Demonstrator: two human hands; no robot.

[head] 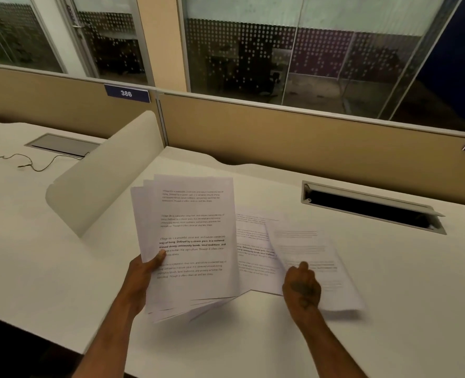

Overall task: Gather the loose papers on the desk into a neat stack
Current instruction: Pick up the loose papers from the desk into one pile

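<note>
My left hand [144, 271] holds a fanned bundle of several printed sheets [195, 227] lifted above the white desk [62, 255], thumb on the front page. To the right, my right hand [303, 289] grips a single printed sheet [318, 257], which looks blurred and partly raised off the desk. Another printed sheet [255, 252] lies flat between the bundle and that sheet, partly covered by both.
A tan partition [280, 132] runs along the desk's far edge. An open cable slot [370, 207] sits at the back right. A curved white divider [108, 170] stands to the left, with a cable [32, 162] and closed hatch [62, 144] beyond it.
</note>
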